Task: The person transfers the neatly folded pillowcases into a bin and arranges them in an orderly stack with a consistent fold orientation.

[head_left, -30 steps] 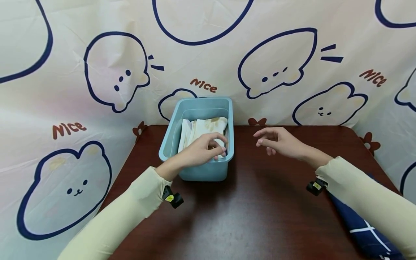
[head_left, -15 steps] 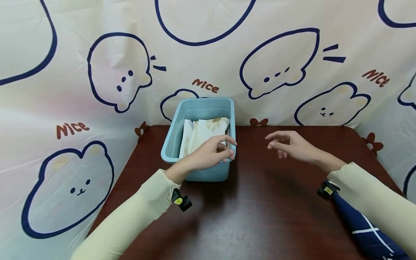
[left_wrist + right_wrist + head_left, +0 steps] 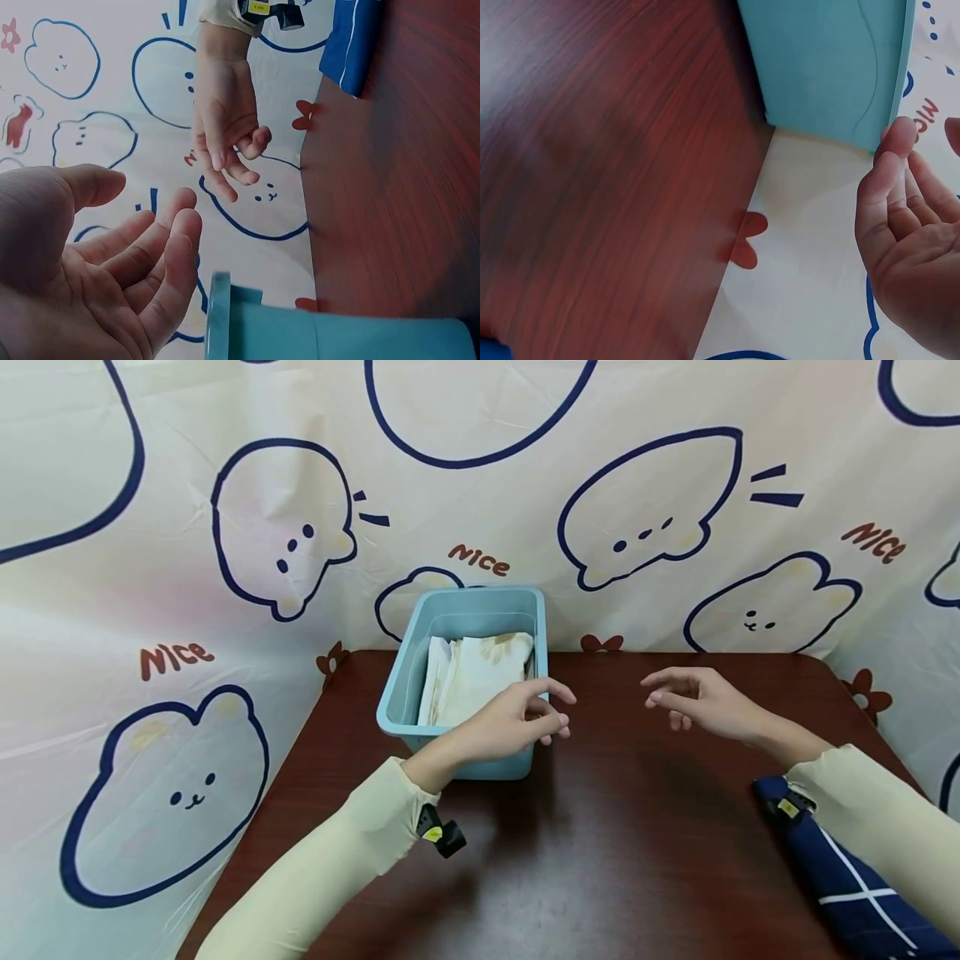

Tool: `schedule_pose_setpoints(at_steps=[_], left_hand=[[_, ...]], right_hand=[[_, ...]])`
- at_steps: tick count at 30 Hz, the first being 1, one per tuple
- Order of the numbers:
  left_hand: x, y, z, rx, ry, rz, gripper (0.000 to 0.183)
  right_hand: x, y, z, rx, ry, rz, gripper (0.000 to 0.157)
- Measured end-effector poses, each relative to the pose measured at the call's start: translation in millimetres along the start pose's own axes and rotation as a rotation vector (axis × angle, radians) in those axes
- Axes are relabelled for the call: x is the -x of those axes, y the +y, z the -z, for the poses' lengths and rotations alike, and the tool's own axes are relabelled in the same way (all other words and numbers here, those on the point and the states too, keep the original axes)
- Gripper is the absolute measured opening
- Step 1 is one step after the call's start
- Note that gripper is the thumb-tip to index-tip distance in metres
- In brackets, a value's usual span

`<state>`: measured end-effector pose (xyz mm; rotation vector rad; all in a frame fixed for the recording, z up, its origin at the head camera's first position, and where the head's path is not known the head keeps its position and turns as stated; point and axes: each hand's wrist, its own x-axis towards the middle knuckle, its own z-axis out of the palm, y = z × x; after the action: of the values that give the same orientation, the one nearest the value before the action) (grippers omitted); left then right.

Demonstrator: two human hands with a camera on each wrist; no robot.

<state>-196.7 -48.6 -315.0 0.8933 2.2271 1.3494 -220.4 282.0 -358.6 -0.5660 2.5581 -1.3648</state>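
A light blue plastic bin (image 3: 405, 693) stands at the back of the table, with folded white cloth (image 3: 480, 677) that has tan marks inside it. My left hand (image 3: 510, 718) hovers over the bin's front right corner, fingers loosely bent and holding nothing. To the right of the bin, my right hand (image 3: 708, 702) hangs above the table with relaxed fingers, also holding nothing. Below the right forearm lies a navy cloth (image 3: 855, 885) with white lines, partly covered by the sleeve. In the left wrist view the palm of the left hand (image 3: 112, 262) faces the other hand.
The dark reddish-brown table (image 3: 600, 860) reaches back to a wall sheet (image 3: 510, 510) printed with blue-outlined cartoon shapes. Small black cameras are strapped to both wrists.
Both hands have drifted right: the left from over the cloth to the bin's front right corner, the right farther from the bin. More of the navy cloth shows.
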Motion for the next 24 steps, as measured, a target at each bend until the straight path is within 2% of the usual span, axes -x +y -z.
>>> schedule_pose_setpoints(at_steps=[11,17,24], left_hand=[[-6.9,1.1,-22.9,0.021,-0.065,-0.003,0.026],[-10.3,-5.1,-36.6,0.049,-0.117,0.010,0.027],[-14.4,-15.2,-50.9,0.020,-0.110,0.020,0.025]], right_hand=[[10.8,16.4,10.7,0.016,0.015,-0.035,0.034],[16.2,23.2,11.2,0.034,0.013,-0.052,0.034],[21.4,31.5,11.7,0.077,0.012,-0.082,0.033]])
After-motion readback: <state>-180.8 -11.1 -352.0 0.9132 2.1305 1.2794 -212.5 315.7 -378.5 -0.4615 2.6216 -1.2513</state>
